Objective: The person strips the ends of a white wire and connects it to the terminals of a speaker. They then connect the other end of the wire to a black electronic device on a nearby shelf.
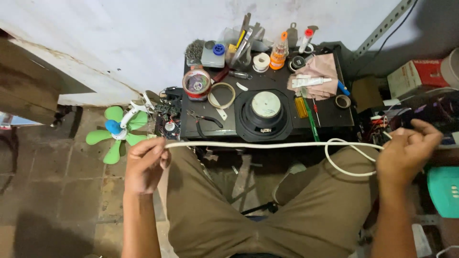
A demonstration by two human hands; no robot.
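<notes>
**Two hands, one white cable, workbench behind**

Hands first: the left hand (145, 165) is curled, thumb and forefinger pinched on one end of a white cable (267, 145). The right hand (406, 153) is half closed, its fingers bent around the other end of the same cable, where thin coloured wire ends show near the fingertips.

Cable: stretched nearly straight and level between the two hands, above the seated person's knees. Just short of the right hand it drops into one loose loop that lies against the khaki trousers (248, 210).

Behind the cable, on a low black table (334, 112):
- round black speaker (266, 113), cone up, at the front middle;
- pliers (204, 119) with dark handles, left of the speaker;
- red tin (196, 84) and a bare tape ring (222, 95) beside it;
- roll of white tape (261, 62) and an orange-capped bottle (278, 53) at the back;
- clear cup of hand tools (244, 45), back middle;
- pinkish cloth (313, 74) with a white tube (308, 81) lying on it, at the right;
- green-handled screwdriver (311, 119), right of the speaker.

On the floor left of the table: small fan with green blades (114, 135) and a blue hub, next to a bare circuit board (167, 117).

Far right: red-and-white carton (415, 76) on a cluttered shelf, and a teal plastic object (444, 191) close by the right forearm.
</notes>
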